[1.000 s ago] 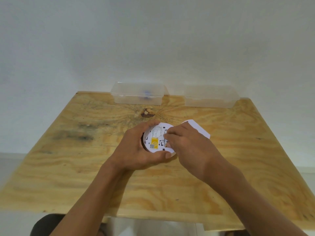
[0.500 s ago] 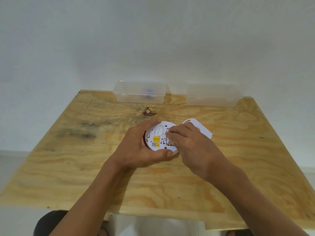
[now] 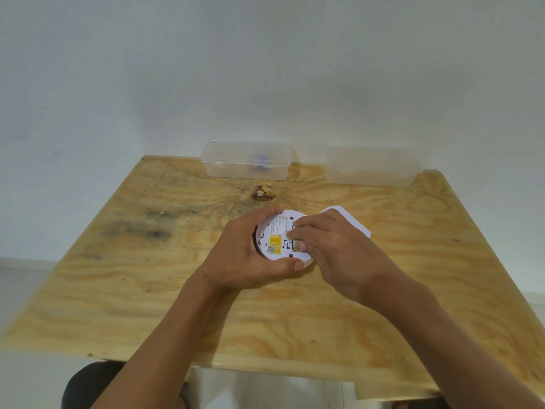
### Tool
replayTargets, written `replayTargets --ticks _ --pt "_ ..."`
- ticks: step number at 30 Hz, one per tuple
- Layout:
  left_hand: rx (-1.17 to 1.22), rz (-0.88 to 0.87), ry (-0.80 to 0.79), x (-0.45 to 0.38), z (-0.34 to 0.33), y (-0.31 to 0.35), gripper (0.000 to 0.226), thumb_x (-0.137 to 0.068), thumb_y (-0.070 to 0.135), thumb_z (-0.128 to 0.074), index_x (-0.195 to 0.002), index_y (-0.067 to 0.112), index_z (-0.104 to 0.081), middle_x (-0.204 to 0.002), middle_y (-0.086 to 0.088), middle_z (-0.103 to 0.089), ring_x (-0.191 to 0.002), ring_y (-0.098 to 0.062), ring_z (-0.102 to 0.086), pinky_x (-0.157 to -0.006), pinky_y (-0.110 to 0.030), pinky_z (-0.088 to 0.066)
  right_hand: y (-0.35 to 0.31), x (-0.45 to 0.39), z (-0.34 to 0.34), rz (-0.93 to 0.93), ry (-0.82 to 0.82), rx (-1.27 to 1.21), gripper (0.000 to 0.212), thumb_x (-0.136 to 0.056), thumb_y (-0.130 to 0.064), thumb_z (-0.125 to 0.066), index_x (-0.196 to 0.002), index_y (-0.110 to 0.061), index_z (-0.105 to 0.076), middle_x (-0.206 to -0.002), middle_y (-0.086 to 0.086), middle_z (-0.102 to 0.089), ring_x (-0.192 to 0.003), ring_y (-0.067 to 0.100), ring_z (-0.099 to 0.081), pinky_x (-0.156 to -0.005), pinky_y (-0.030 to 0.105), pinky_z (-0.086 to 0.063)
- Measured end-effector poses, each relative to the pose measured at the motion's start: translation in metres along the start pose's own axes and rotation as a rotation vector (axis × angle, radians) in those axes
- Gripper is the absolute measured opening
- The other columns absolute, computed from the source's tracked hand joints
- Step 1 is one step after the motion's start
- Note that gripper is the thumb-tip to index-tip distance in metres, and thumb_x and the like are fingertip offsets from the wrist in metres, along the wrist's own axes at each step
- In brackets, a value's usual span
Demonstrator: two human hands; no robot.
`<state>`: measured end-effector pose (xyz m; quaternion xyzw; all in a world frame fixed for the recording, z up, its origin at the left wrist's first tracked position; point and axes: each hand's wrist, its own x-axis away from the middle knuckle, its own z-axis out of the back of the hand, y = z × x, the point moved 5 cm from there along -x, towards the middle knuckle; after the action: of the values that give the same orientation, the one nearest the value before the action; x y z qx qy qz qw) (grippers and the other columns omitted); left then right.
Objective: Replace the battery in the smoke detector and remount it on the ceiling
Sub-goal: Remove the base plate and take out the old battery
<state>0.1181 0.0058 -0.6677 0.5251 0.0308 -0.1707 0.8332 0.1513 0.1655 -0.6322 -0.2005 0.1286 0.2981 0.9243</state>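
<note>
A person stands at a plywood table (image 3: 124, 290) set against a pale wall, both bare forearms reaching in from the near edge. The left hand (image 3: 244, 255) is wrapped around the rim of a round white smoke detector (image 3: 275, 240), fingers curled over its far side and thumb pressed along its near edge, so that the unit is held just above or on the tabletop near the middle; which of the two cannot be told. The detector is turned with its back toward the camera, showing a yellow label (image 3: 275, 241), a small printed code below it, lines of fine print and several dark slots. The right hand (image 3: 330, 255) lies over the right part of that back face, its fingers (image 3: 299, 231) bent and bunched, the tips pressing at the dark recess near the centre; whether they pinch anything there is hidden. Just beyond the right hand a flat white piece (image 3: 352, 222) lies on the wood, partly covered by the knuckles. At the far edge of the table stand two clear plastic boxes: the left box (image 3: 246, 163) with something small and blue inside, the right box (image 3: 371, 172) close beside it. A dark knot (image 3: 263, 194) marks the wood between the boxes and the hands.
</note>
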Motion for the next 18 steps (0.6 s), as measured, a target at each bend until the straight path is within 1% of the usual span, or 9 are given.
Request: replayTargets --ticks 4,6,7,9,11,13,15,17,18 --pt "-0.007 -0.010 -0.010 0.001 -0.002 0.001 0.096 -0.051 0.054 -0.087 -0.135 0.017 -0.059 -0.120 0.011 -0.070 -0.108 -0.001 -0.068 -0.091 -0.024 -0.056 0.003 0.002 0.001 -0.011 -0.081 -0.058 0.026 -0.094 -0.018 -0.054 -0.113 -0.017 -0.072 -0.122 0.001 -0.066 -0.107 0.027 -0.051 -0.083 0.046 -0.051" --pt "0.007 -0.012 -0.007 0.002 -0.003 0.001 0.096 -0.050 0.054 -0.088 -0.134 0.016 -0.059 -0.120 0.010 -0.071 -0.108 -0.001 -0.069 -0.092 -0.024 -0.056 0.008 0.001 0.001 -0.046 -0.133 -0.102 0.025 -0.097 -0.025 -0.055 -0.115 -0.021 -0.071 -0.127 -0.004 -0.062 -0.113 0.021 -0.047 -0.089 0.045 -0.048" --pt "0.010 -0.011 -0.008 0.002 -0.003 0.000 0.096 -0.051 0.053 -0.088 -0.134 0.016 -0.059 -0.120 0.010 -0.071 -0.109 -0.001 -0.068 -0.093 -0.024 -0.056 0.009 0.000 0.001 -0.041 -0.138 -0.111 0.024 -0.097 -0.027 -0.054 -0.115 -0.023 -0.070 -0.127 -0.006 -0.062 -0.113 0.020 -0.047 -0.088 0.046 -0.048" --pt "-0.009 -0.016 -0.010 0.002 -0.002 0.000 0.096 -0.052 0.053 -0.087 -0.135 0.017 -0.059 -0.122 0.010 -0.071 -0.110 0.000 -0.068 -0.094 -0.027 -0.056 0.008 0.000 0.002 0.006 -0.081 -0.087 0.025 -0.095 -0.024 -0.053 -0.114 -0.021 -0.069 -0.121 -0.005 -0.064 -0.108 0.022 -0.053 -0.080 0.050 -0.051" --pt "-0.015 -0.016 -0.008 0.002 -0.002 -0.001 0.095 -0.052 0.053 -0.088 -0.135 0.017 -0.059 -0.123 0.009 -0.071 -0.111 -0.002 -0.068 -0.095 -0.030 -0.056 0.007 0.003 0.003 0.050 0.005 -0.045 0.027 -0.091 -0.009 -0.059 -0.116 -0.017 -0.067 -0.115 -0.002 -0.067 -0.101 0.024 -0.057 -0.070 0.050 -0.054" --pt "-0.009 -0.016 -0.002 0.001 -0.002 0.000 0.093 -0.053 0.052 -0.088 -0.134 0.018 -0.060 -0.122 0.008 -0.071 -0.110 -0.003 -0.068 -0.093 -0.031 -0.057 0.005 0.003 0.004 0.058 0.088 -0.013 0.036 -0.085 0.003 -0.064 -0.117 -0.013 -0.066 -0.111 0.002 -0.068 -0.097 0.024 -0.059 -0.064 0.048 -0.056" --pt "0.015 -0.018 0.000 -0.001 -0.002 0.000 0.088 -0.054 0.049 -0.088 -0.132 0.018 -0.061 -0.119 0.008 -0.072 -0.109 -0.004 -0.069 -0.092 -0.033 -0.058 0.003 -0.004 0.004 0.057 0.166 0.032 0.032 -0.085 0.000 -0.062 -0.116 -0.009 -0.067 -0.106 0.005 -0.069 -0.094 0.026 -0.061 -0.063 0.048 -0.056" --pt "0.049 -0.011 -0.005 -0.001 -0.003 -0.001 0.081 -0.056 0.041 -0.091 -0.129 0.017 -0.063 -0.116 0.003 -0.074 -0.108 -0.014 -0.071 -0.090 -0.041 -0.059 0.002 -0.012 0.003 0.026 0.207 0.017 0.028 -0.089 -0.004 -0.058 -0.115 -0.010 -0.067 -0.103 0.005 -0.069 -0.094 0.024 -0.062 -0.069 0.046 -0.056" --pt "0.060 -0.010 -0.010 -0.001 -0.004 -0.002 0.079 -0.057 0.038 -0.092 -0.128 0.018 -0.064 -0.115 0.002 -0.075 -0.107 -0.016 -0.072 -0.089 -0.042 -0.059 0.003 -0.015 0.002 -0.020 0.216 -0.040 0.026 -0.092 -0.006 -0.057 -0.115 -0.013 -0.066 -0.103 0.003 -0.069 -0.095 0.020 -0.062 -0.074 0.043 -0.055"
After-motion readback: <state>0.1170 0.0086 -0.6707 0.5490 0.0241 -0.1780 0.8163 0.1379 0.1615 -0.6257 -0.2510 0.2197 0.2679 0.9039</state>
